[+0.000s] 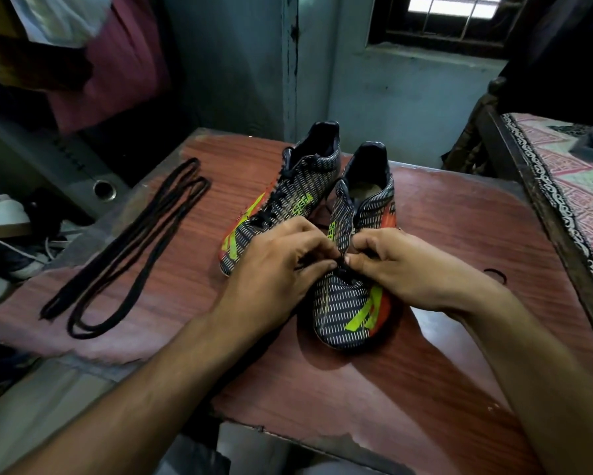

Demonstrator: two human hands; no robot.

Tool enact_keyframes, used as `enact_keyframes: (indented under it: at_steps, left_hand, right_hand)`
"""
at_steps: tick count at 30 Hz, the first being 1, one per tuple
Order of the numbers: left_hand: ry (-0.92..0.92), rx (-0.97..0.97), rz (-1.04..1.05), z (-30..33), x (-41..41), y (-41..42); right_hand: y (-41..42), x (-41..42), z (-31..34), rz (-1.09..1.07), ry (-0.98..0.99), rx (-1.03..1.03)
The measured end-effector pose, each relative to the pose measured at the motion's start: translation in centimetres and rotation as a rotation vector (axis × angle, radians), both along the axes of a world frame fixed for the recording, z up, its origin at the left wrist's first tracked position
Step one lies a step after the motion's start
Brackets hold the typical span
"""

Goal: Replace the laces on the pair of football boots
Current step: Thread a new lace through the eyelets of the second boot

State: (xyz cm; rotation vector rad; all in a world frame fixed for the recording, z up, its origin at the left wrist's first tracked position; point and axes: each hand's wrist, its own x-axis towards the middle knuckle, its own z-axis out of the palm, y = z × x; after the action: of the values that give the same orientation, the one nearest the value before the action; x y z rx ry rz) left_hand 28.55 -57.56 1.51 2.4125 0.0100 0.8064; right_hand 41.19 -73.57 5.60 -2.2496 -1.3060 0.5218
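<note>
Near boot [353, 303] sits toe toward me on the bench [442, 389], tongue flipped up, upper eyelets bare. Only a bit of black lace [341, 269] shows, at the lowest eyelets by the toe. Both my hands are on it: left hand [281, 272] w/ fingers curled, pinching the lace from the left; right hand [394, 265] pinching it from the right, thumb and forefinger tight together. So both are closed on the lace, nothing spare in either.

Far boot [284, 207] is just beside the near one, behind-left, and looks laced w/ black lace up the front.

Loose laces [130, 248] lie in long loops on the bench, well apart to the left. Can't tell if those are the new set or the pulled ones.

Step, as I read it: working the bottom row of the near boot. Can't say for sure whether the lace is going in or coming out.

Next move prob needs a firm pinch on the lace tip, the boot held steady so it doesn't slide, and both ends kept even before going up a row.

Around: bed [562, 173] at right, shoes on the floor [0, 217] at left.
</note>
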Motion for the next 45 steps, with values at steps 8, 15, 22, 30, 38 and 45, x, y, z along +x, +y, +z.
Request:
enact_keyframes:
  at_steps: [8, 15, 22, 30, 38, 45]
  left_hand:
    - [-0.051, -0.023, 0.058, -0.8, -0.3, -1.1]
    - [-0.042, 0.079, 0.001, -1.0, -0.3, -0.8]
    - [-0.021, 0.211, -0.132, -0.1, -0.8, -0.1]
    - [-0.126, 0.4, -0.021, -0.2, -1.1, -1.7]
    - [-0.18, 0.421, -0.016, -0.4, -1.0, -2.0]
    - [-0.072, 0.285, 0.024, -0.5, -1.1, -1.6]
  right_hand:
    - [-0.1, 0.5, -0.3, -0.013, -0.014, 0.074]
    - [-0.6, 0.8, -0.8, 0.002, -0.035, 0.175]
    - [-1.0, 1.8, -0.8, 0.014, 0.012, 0.154]
    - [-1.2, 1.8, -1.0, 0.019, 0.031, 0.21]
    - [-1.2, 1.7, -1.0, 0.116, 0.0, 0.203]
    - [-2.0, 2.3, -0.6, 0.089, 0.061, 0.257]
